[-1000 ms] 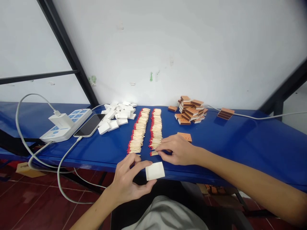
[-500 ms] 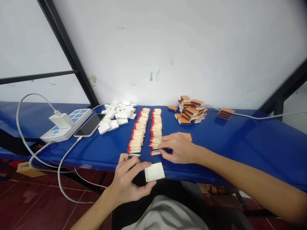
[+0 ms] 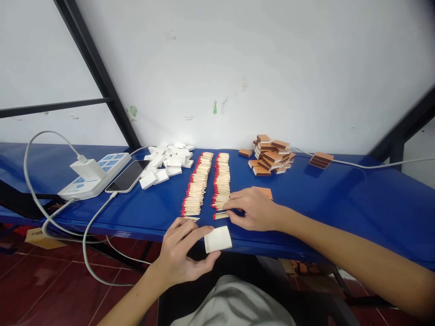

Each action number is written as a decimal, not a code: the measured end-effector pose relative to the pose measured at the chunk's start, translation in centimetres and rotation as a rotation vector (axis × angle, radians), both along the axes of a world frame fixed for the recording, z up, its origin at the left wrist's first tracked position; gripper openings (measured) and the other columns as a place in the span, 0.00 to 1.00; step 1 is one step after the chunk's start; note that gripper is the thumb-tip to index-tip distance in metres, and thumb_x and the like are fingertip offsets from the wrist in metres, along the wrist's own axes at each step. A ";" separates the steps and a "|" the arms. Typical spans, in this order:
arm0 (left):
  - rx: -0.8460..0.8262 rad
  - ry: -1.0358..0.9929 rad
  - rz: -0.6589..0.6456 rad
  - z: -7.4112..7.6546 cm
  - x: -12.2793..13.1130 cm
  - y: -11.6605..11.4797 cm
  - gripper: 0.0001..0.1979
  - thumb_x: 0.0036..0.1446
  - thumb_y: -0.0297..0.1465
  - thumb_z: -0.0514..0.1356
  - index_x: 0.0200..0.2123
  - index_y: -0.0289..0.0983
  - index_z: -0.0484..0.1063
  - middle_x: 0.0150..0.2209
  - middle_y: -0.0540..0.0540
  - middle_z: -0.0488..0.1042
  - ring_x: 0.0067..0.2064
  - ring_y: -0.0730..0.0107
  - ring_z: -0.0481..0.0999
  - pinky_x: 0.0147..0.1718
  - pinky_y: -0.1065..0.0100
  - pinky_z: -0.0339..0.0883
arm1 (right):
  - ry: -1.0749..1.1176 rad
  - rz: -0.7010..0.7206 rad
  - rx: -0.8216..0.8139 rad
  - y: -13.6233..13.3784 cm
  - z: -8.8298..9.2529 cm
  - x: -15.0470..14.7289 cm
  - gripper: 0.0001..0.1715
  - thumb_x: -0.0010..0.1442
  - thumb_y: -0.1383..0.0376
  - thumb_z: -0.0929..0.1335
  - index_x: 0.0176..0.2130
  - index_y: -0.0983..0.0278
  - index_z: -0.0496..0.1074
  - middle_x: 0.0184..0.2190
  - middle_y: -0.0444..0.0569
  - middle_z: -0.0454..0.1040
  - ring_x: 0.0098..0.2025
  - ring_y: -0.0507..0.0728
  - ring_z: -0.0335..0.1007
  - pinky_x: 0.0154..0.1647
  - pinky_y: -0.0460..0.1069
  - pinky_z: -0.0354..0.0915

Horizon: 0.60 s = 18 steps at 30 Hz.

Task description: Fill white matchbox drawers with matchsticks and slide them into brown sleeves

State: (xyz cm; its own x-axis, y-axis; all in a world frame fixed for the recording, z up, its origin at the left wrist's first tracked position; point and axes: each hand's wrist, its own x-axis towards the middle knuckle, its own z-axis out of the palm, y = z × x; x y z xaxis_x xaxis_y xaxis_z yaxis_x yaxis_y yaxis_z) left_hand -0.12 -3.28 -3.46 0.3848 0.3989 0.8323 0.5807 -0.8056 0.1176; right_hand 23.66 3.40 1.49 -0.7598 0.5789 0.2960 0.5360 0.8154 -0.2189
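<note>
My left hand (image 3: 185, 251) is closed, pinching a small white matchbox tray (image 3: 218, 239) between thumb and fingers at the table's front edge. The tray's hollow side faces up and looks bare. My right hand (image 3: 251, 209) has its thumb and forefinger pinched at the plain ends of a few matches (image 3: 220, 216), at the near end of the right row of red-tipped matches (image 3: 221, 181). Parallel to it, on the left, lies a second row of matches (image 3: 197, 183). An orange matchbox sleeve (image 3: 267, 192) shows partly behind my right hand.
White matchbox trays (image 3: 168, 162) are heaped at the back left, beside a phone (image 3: 127, 176) and a power strip (image 3: 84, 188) with cables. Brown-and-orange matchboxes (image 3: 272, 156) are piled at the back right. Another stack of boxes (image 3: 321, 159) stands farther right near the wall.
My left hand has raised the tray slightly toward the rows and tilted it a little. My right hand has stayed almost still at the matches.
</note>
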 end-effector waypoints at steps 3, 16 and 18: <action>-0.003 0.002 0.002 -0.2 0.0 0.1 0.15 0.54 0.33 0.67 0.45 0.37 0.74 0.30 0.48 0.75 0.29 0.68 0.72 0.33 0.64 0.67 | -0.014 0.024 -0.004 0.0 -0.1 0.0 0.13 0.63 0.68 0.65 0.36 0.64 0.79 0.26 0.45 0.72 0.28 0.51 0.62 0.30 0.47 0.51; 0.001 0.064 -0.008 -0.6 0.0 0.3 0.15 0.56 0.32 0.66 0.47 0.37 0.75 0.29 0.48 0.73 0.29 0.68 0.72 0.29 0.66 0.68 | 0.007 0.030 0.002 -0.2 0.0 -0.1 0.10 0.62 0.69 0.65 0.34 0.64 0.77 0.24 0.43 0.70 0.26 0.50 0.59 0.30 0.47 0.49; 0.008 0.060 -0.004 -0.6 0.0 0.3 0.16 0.56 0.32 0.66 0.47 0.37 0.75 0.29 0.48 0.73 0.29 0.68 0.72 0.29 0.66 0.68 | 0.003 0.032 0.003 -0.2 0.0 -0.1 0.09 0.61 0.69 0.66 0.32 0.64 0.76 0.24 0.42 0.69 0.26 0.50 0.58 0.30 0.47 0.49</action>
